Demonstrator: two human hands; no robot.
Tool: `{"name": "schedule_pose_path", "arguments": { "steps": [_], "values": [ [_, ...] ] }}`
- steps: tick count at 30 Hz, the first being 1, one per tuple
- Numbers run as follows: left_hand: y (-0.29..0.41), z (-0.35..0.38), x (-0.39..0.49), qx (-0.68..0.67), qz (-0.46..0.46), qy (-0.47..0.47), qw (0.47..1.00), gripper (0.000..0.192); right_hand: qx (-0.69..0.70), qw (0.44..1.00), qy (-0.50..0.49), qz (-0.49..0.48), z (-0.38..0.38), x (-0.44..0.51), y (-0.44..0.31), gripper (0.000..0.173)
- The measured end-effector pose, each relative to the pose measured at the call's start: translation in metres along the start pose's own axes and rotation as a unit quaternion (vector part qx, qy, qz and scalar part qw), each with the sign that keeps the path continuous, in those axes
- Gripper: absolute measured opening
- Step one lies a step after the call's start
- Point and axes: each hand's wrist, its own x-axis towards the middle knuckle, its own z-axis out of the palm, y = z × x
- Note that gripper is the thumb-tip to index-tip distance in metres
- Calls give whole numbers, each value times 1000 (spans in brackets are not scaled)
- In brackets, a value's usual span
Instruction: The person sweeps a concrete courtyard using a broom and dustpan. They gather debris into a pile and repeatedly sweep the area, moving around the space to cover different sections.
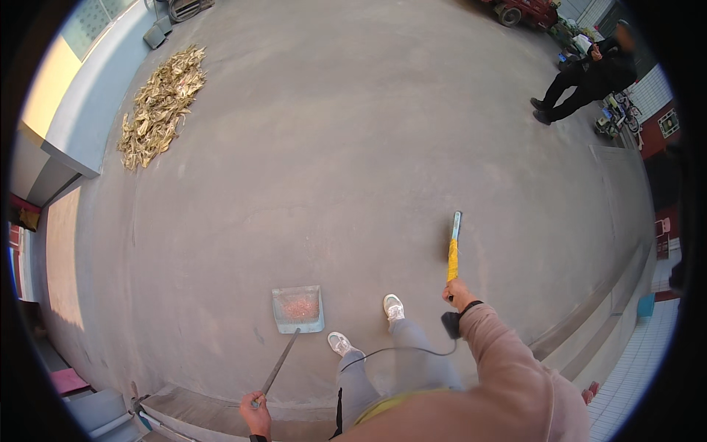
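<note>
My left hand (256,406), low in the head view, is closed around the long dark handle (280,363) of a light-blue dustpan. The dustpan (319,327) rests on the concrete floor left of my feet, with reddish debris (300,306) inside. At right, my right hand (457,294) grips a long tool by its yellow-wrapped handle (453,259); a light-blue length (457,225) extends beyond the wrap, pointing away from me. What kind of tool it is, I cannot tell.
Dry corn husks (165,105) lie in a heap at upper left, near a pale wall (94,116). A person in dark clothes (588,77) stands at upper right near bicycles (621,113) and a red vehicle (527,12). Concrete steps (596,315) run along the right.
</note>
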Motion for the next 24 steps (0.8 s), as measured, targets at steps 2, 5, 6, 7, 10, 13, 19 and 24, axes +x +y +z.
{"name": "schedule_pose_path", "arguments": {
  "steps": [2,5,6,7,10,13,19,24],
  "values": [
    [10,-2,1,12,15,-9,1000,11,60,998,-15,30,11,42,-9,10],
    [16,-11,4,35,27,-22,999,9,-226,966,-77,-103,26,67,40,7],
    [14,-12,6,31,24,-23,999,8,-365,905,-118,-182,40,70,65,4],
    [10,-10,8,13,28,-21,999,8,-492,816,-158,-259,57,69,87,1],
    [-5,-3,14,35,42,-20,998,7,-555,793,-125,-220,114,40,150,18],
    [-13,-2,17,25,27,-16,999,8,-535,819,-113,-174,151,-26,183,37],
    [-11,-33,10,9,24,-11,1000,10,-327,907,-250,-84,133,-150,159,49],
    [-22,-44,11,40,70,-12,997,10,-301,932,-187,-75,83,-182,162,54]
  ]
}}
